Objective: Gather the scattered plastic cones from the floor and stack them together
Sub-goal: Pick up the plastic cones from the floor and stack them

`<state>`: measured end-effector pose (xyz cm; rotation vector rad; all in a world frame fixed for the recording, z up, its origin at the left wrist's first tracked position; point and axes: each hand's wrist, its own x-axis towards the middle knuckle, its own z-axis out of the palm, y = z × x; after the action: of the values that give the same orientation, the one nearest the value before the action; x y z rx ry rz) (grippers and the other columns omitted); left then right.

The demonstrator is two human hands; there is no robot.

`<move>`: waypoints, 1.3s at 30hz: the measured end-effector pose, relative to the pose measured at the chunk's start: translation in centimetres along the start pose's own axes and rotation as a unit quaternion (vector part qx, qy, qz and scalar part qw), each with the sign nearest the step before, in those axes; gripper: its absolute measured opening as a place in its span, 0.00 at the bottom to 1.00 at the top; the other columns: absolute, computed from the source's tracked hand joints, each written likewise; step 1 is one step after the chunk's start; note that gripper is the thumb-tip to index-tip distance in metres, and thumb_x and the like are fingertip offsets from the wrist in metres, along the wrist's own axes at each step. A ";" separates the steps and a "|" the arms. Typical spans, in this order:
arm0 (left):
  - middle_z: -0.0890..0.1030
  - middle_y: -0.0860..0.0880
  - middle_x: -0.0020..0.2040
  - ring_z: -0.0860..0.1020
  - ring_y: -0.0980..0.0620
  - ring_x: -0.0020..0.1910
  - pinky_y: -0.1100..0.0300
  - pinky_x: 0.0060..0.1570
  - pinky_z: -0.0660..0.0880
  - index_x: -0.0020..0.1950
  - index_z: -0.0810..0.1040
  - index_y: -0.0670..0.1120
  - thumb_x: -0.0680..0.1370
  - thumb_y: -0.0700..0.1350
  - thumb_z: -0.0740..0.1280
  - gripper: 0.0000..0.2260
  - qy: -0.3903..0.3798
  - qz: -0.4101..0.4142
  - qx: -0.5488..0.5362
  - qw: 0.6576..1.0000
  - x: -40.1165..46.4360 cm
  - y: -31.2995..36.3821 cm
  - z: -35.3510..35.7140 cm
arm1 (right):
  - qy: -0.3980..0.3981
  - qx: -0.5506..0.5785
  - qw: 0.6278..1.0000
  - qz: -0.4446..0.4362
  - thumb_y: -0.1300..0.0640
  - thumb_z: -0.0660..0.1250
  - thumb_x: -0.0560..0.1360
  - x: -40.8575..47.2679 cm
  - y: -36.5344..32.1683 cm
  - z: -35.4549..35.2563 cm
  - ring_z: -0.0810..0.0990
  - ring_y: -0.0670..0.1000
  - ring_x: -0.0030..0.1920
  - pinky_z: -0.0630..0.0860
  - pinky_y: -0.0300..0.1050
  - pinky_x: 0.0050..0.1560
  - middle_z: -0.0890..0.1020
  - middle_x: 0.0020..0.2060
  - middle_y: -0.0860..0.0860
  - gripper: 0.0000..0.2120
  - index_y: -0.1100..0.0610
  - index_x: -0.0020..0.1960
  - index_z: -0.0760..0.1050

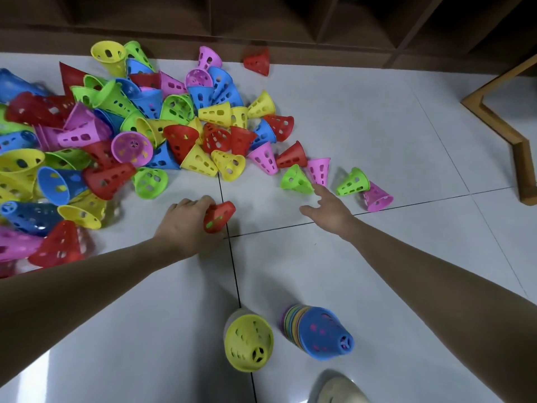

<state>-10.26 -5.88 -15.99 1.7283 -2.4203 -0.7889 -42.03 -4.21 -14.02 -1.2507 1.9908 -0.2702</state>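
Nearest, two stacks standing on the white floor (377, 141): one topped yellow (249, 343), one topped blue (322, 333), tips up. Farther, left hand (186, 225) gripping a red cone (218, 216), wide mouth aimed up-right; right hand (329, 209) spread, reaching a green cone (295, 180) lying tip up-left. Beyond, a jumbled pile (122, 135) pointing every way.

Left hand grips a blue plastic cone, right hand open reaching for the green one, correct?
Not quite: in the head view the perforated plastic cone in the left hand is red, not blue. The right hand is open, reaching toward the green plastic cone.
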 end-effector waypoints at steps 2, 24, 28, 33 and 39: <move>0.74 0.50 0.46 0.75 0.44 0.50 0.51 0.52 0.71 0.63 0.72 0.50 0.71 0.56 0.75 0.25 0.011 -0.004 -0.036 0.999 0.4 0.1 -0.4 | 0.011 -0.027 0.999 -0.020 0.54 0.70 0.77 1.5 -0.7 0.1 0.65 0.53 0.75 0.64 0.40 0.67 0.65 0.77 0.51 0.38 0.52 0.81 0.55; 0.81 0.54 0.43 0.79 0.55 0.39 0.60 0.37 0.76 0.56 0.70 0.53 0.67 0.64 0.75 0.26 -0.046 0.044 -0.304 0.951 -1.6 2.4 -4.0 | -0.031 0.174 0.979 -0.098 0.50 0.70 0.78 -2.2 -5.6 0.6 0.79 0.46 0.38 0.80 0.51 0.50 0.85 0.42 0.52 0.10 0.54 0.54 0.83; 0.81 0.51 0.44 0.80 0.51 0.42 0.56 0.38 0.78 0.56 0.70 0.52 0.69 0.62 0.75 0.24 -0.054 0.065 -0.332 0.940 -3.7 2.5 -4.9 | -0.041 0.181 0.971 -0.154 0.57 0.71 0.77 -6.8 -5.8 -1.3 0.83 0.45 0.43 0.78 0.43 0.47 0.87 0.42 0.46 0.07 0.46 0.50 0.83; 0.81 0.55 0.44 0.80 0.51 0.41 0.55 0.40 0.77 0.56 0.69 0.54 0.72 0.65 0.69 0.22 -0.057 0.102 -0.318 0.941 -7.1 3.7 -5.3 | 0.012 0.148 0.976 -0.159 0.52 0.69 0.79 -10.5 -5.1 -1.8 0.83 0.40 0.41 0.76 0.34 0.47 0.86 0.39 0.42 0.04 0.49 0.49 0.83; 0.80 0.59 0.47 0.80 0.56 0.44 0.61 0.40 0.76 0.56 0.65 0.59 0.72 0.71 0.65 0.22 -0.081 0.200 -0.246 0.945 -11.7 5.0 -5.6 | 0.069 0.101 0.974 -0.190 0.43 0.67 0.75 -15.0 -3.7 -2.5 0.73 0.42 0.34 0.69 0.37 0.37 0.77 0.33 0.44 0.17 0.58 0.44 0.74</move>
<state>-8.41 3.83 -6.17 0.9877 -2.2764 -1.3588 -37.73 6.06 -3.06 -1.5048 1.7703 -0.7463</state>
